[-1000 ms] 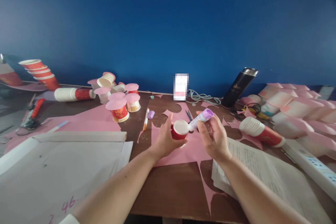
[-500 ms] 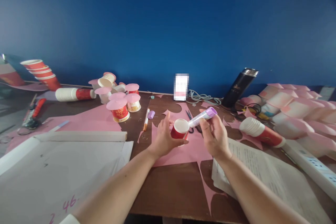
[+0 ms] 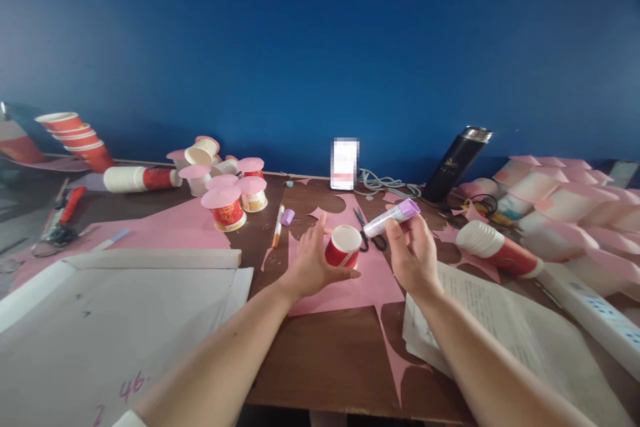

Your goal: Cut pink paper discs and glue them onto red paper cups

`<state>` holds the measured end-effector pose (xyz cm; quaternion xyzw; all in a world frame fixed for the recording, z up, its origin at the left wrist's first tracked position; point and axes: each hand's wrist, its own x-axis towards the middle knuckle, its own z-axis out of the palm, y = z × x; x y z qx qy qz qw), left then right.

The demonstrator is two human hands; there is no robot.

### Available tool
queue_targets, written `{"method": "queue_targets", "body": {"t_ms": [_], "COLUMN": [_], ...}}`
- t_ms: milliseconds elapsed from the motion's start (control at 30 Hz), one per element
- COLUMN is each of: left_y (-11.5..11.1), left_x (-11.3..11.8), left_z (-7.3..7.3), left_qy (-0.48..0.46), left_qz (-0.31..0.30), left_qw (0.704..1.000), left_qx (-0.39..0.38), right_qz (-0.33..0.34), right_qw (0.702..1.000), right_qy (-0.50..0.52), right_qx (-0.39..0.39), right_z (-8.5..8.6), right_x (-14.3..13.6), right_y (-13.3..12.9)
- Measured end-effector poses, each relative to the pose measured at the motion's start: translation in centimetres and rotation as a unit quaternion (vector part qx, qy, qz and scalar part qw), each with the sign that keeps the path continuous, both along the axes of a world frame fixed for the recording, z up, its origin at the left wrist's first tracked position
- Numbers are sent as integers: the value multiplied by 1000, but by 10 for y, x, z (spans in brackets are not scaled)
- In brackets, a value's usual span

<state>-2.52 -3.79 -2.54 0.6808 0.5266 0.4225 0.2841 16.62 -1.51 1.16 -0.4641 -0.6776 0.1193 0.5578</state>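
My left hand (image 3: 316,259) is wrapped round a red paper cup (image 3: 342,255) whose white end faces up, above a cut sheet of pink paper (image 3: 350,293). In my right hand (image 3: 413,250) is a glue stick (image 3: 392,217) with a purple base, its pale end pointing left toward the cup's rim, a little apart from it. Black scissors (image 3: 369,233) lie on the pink paper behind the cup, between my hands. A purple cap (image 3: 287,217) and an orange-and-white pen (image 3: 279,227) lie left of my left hand.
Cups topped with pink discs (image 3: 223,199) stand at the back left. Many more cups with pink tops (image 3: 575,213) crowd the right, near a stack of red cups (image 3: 500,250) and a power strip (image 3: 595,313). A black flask (image 3: 457,163) and lit phone (image 3: 344,163) stand behind.
My right hand has drawn the glue stick slightly away from the cup's rim, to the right. The left hand keeps its hold on the cup in nearly the same place.
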Motion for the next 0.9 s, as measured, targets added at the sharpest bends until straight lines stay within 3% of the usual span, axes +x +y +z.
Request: {"method": "queue_targets", "body": {"t_ms": [167,367,600,700,800,900], "left_y": [3,2,0,0,0,-1], "left_x": [5,3,3,3,2,-4], "left_z": [-1,3,1,3,7,11], "left_qy": [63,76,71,70,63,61], "left_qz": [26,21,25,22,14,0], "left_qw": [998,997,997,997,998,998], "left_qx": [-13,-12,-10,-12,-19,-21], "right_qz": [63,-10,68,28,-36,-5], "right_qw": [997,999,996,999,997,971], "right_qy": [-5,-22,0,-5,58,220], "right_qx": [-38,-38,-52,-42,-46,-90], "right_z": [-3,-2,0,-2,-4,-9], "right_x": [-2,0,-2,-1,2,3], "right_y": [0,3,-3,0,8,19]}}
